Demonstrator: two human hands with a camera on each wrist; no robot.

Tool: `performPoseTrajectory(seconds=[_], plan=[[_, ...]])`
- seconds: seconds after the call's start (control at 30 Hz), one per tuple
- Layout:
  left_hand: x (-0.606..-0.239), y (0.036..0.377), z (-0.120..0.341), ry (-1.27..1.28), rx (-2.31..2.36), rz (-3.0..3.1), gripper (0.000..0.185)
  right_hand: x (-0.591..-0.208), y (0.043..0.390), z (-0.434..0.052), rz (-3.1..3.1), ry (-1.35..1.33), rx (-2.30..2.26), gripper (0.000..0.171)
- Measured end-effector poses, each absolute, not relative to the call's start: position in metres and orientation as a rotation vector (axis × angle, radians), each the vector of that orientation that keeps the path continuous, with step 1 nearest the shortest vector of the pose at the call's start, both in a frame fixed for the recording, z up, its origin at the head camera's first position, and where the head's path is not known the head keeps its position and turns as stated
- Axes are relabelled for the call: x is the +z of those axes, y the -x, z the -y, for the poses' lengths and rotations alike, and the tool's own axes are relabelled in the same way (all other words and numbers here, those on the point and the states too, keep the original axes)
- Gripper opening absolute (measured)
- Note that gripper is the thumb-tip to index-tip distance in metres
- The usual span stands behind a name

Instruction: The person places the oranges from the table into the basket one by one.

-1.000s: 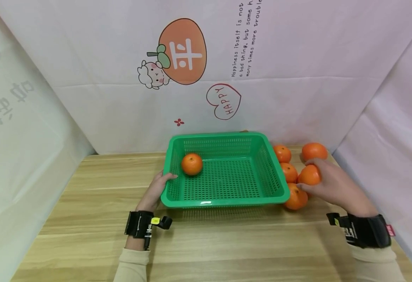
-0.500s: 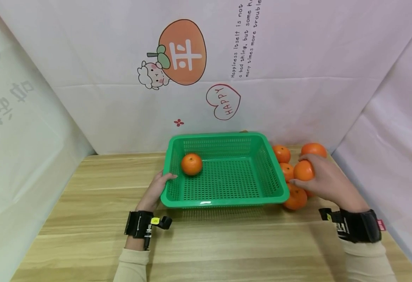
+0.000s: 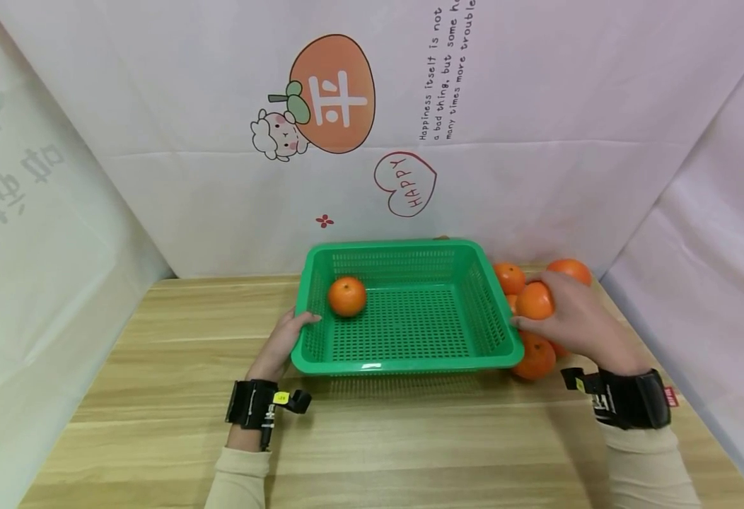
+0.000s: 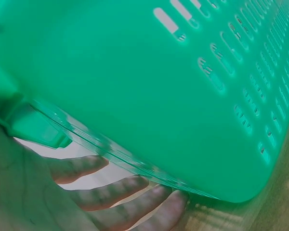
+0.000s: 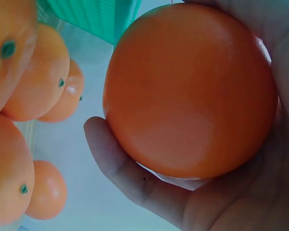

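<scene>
The right hand cups a firm, smooth, likely light orange just beyond the green basket at its 3 o'clock rim, while the left hand grips its 9 o'clock edge on the counter.

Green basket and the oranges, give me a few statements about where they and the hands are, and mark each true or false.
1. The right hand holds an orange. True.
2. The green basket holds three oranges. False: only one basket orange lies inside it.
3. The left hand grips the basket's left rim. True.
4. The held orange is over the middle of the basket. False: it is just outside the basket's right edge.
5. The loose oranges lie left of the basket. False: they lie to its right.
</scene>
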State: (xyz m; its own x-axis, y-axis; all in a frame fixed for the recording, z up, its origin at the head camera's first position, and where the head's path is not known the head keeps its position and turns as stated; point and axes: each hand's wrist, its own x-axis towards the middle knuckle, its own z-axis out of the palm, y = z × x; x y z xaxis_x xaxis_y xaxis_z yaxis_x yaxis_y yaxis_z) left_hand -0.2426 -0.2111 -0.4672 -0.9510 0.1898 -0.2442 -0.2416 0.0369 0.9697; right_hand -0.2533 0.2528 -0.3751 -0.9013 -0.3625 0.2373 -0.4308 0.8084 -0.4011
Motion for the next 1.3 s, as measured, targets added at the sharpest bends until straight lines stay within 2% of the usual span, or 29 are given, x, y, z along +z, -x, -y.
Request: performPoseTrajectory(seconds=[0.4,0.63,0.9,1.17,1.3], plan=[[-0.468,0.243,0.211,0.041,1.986,-2.013,0.065,-0.374,0.255,-0.24,2.861,-0.651,0.738,0.057],[-0.468,0.243,0.211,0.041,1.986,-2.015,0.065,-0.374,0.255,-0.229,2.869,-0.658,0.643,0.048],[-0.468,0.243,0.211,0.046,1.986,-2.015,0.066,-0.368,0.259,-0.216,2.945,-0.676,0.585,0.061],[-0.467,0.243,0.211,0.044,1.981,-2.017,0.065,-0.367,0.262,-0.206,2.922,-0.76,0.554,0.052],[-0.467,0.243,0.211,0.046,1.977,-2.024,0.066,-0.367,0.263,-0.202,2.943,-0.75,0.529,0.058]])
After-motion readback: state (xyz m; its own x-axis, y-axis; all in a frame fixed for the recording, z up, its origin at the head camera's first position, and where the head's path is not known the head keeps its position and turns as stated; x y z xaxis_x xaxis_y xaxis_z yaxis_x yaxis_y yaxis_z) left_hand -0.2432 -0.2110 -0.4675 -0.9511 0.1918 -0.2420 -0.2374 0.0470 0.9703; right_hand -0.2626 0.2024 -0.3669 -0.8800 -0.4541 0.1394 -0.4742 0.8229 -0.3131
